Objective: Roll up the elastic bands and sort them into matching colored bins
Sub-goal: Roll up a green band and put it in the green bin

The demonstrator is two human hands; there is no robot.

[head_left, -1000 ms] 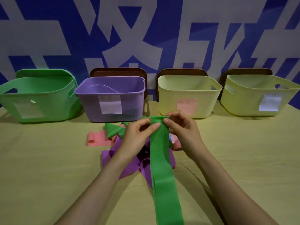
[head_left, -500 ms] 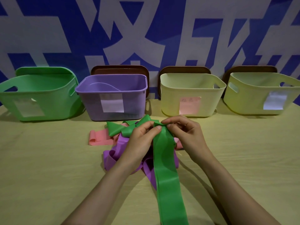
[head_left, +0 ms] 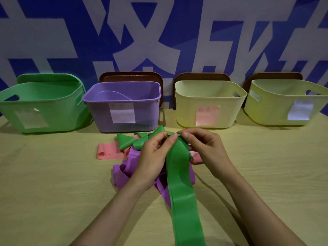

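Both hands are together at the far end of the green band (head_left: 179, 174). The left hand (head_left: 156, 153) and right hand (head_left: 204, 148) each pinch its top edge between thumb and fingertips, tips almost touching. Reads as the start of the roll, with the 1st fold being tucked over. The rest of the band runs flat from the hands back toward the person, across the purple band (head_left: 124, 174) heaped under the wrists, and off the bottom of the frame.

How to do it well, my read:
- The 1st turn decides everything. Fold the end square to the long edges; a skewed start will cone out.
- Make a tight core, thumbs pressing in, fingers walking the roll toward the body.
- Hold light tension on the tail (elastic springs open when slack). Let it drag on the bench (head_left: 53, 192) rather than lifting it.
- Green twist (head_left: 124, 141) just beyond the left hand: cannot tell if it's the same band or a 2nd one. If it's the same, flatten it first or the roll goes lumpy.
- Don't catch the purple band underneath, or the pink band (head_left: 108, 151) out past the left hand.
- Grip the finished roll all round before moving it.

Destination is the green bin (head_left: 53, 107), well to the left of the left hand, 1 of 4 bins in the row beyond the hands.
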